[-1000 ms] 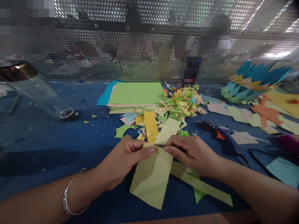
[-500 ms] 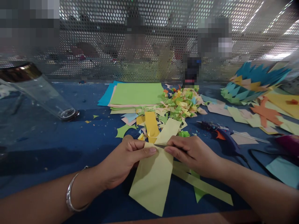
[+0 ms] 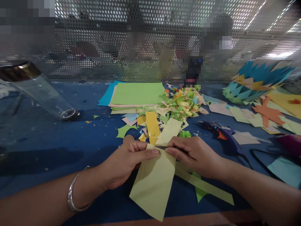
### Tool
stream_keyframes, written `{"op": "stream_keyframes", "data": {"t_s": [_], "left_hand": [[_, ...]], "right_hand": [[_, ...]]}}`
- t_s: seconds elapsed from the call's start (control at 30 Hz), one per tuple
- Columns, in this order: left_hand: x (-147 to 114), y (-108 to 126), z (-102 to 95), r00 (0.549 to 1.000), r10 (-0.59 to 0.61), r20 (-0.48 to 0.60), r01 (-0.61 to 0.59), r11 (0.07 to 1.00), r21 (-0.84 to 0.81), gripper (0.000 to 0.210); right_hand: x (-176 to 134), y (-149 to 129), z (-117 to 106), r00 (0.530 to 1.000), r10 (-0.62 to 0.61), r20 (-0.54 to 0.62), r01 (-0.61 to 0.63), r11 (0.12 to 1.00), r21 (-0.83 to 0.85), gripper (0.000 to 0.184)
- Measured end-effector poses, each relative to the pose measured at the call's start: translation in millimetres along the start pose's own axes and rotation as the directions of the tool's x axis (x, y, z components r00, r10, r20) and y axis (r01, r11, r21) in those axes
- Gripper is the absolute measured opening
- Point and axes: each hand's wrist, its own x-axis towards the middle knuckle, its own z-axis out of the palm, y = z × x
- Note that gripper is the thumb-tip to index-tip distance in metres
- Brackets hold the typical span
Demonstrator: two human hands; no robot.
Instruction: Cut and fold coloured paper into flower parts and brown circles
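Note:
A pale yellow-green sheet of paper (image 3: 154, 183) hangs toward me between both hands, its lower end wide and slanted. My left hand (image 3: 133, 160) is closed on its upper left edge, thumb on top. My right hand (image 3: 192, 153) pinches its upper right corner, thumb close to the left thumb. Just beyond the fingertips lies a pale yellow paper piece (image 3: 170, 130); a narrow dark gap shows between it and the sheet, and I cannot tell whether they join. A yellow paper strip (image 3: 152, 125) is beside it. Under the right hand lies a long pale green strip (image 3: 211, 190).
Paper scraps (image 3: 184, 102) are heaped beyond the hands, beside a stack of coloured sheets (image 3: 138, 92). A glue gun (image 3: 223, 138) lies right, near a blue-and-green paper basket-like piece (image 3: 254, 83). A clear bottle (image 3: 44, 91) stands left. A perforated metal screen (image 3: 105, 62) closes the back.
My left thumb has slid slightly right along the sheet's top edge, closer to the right thumb. The sheet's lower tip sits slightly lower. Both hands keep their grip.

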Motion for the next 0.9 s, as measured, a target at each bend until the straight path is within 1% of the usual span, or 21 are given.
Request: {"op": "stream_keyframes", "data": {"t_s": [0.37,0.53,0.7,0.9], "left_hand": [[-1.0,0.3,1.5,1.0,0.0,-0.007,0.0,0.999,0.034,0.023],[-1.3,0.7,1.3,1.0,0.001,0.026,-0.002,1.0,0.02,0.022],[-1.2,2.1,2.3,1.0,-0.007,0.015,0.007,1.0,0.017,0.021],[-0.8,-0.3,1.8,0.999,-0.023,0.044,0.023,1.0,-0.007,0.02]], "right_hand": [[0.3,-0.6,0.8,1.0,0.009,0.006,-0.009,1.0,0.008,0.034],[-0.9,-0.3,0.8,1.0,0.013,0.011,-0.013,1.0,0.001,0.033],[-0.8,0.3,1.4,1.0,0.014,0.011,-0.014,1.0,-0.012,0.033],[-1.4,0.3,1.5,1.0,0.005,0.017,-0.004,1.0,-0.018,0.034]]}}
